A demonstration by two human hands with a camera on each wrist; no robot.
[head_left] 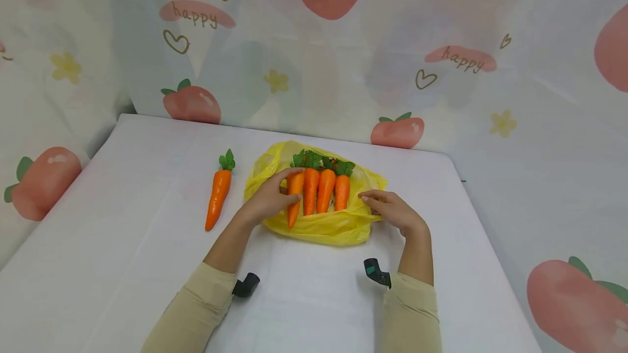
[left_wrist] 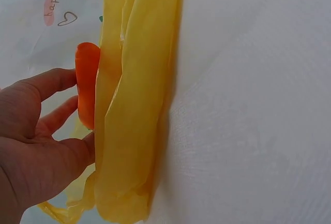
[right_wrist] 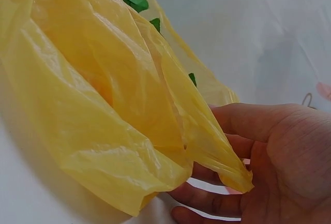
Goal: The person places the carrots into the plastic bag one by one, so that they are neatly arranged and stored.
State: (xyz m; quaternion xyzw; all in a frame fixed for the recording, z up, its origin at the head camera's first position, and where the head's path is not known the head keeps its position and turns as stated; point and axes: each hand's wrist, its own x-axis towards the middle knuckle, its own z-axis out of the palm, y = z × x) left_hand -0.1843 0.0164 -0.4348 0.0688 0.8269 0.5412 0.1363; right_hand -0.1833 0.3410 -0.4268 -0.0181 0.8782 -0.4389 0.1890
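Note:
A yellow plastic bag [head_left: 338,230] lies spread with its mouth facing up, and several orange carrots with green leafy tops lie side by side in it. My left hand [head_left: 269,198] holds the leftmost carrot [head_left: 294,185] between thumb and fingers, its tip over the bag's near edge. In the left wrist view this carrot [left_wrist: 88,87] stands out beyond the bag's side. At the bag's right edge, my right hand [head_left: 392,211] grips the plastic; a corner of the bag [right_wrist: 220,157] sits between thumb and fingers in the right wrist view.
Another carrot [head_left: 218,198] lies on the white table [head_left: 304,309] left of the bag, leaves pointing away. Behind the table hangs a cloth backdrop [head_left: 314,59] printed with fruit, hearts and flowers. Black wrist cameras [head_left: 247,285] stick out from both sleeves.

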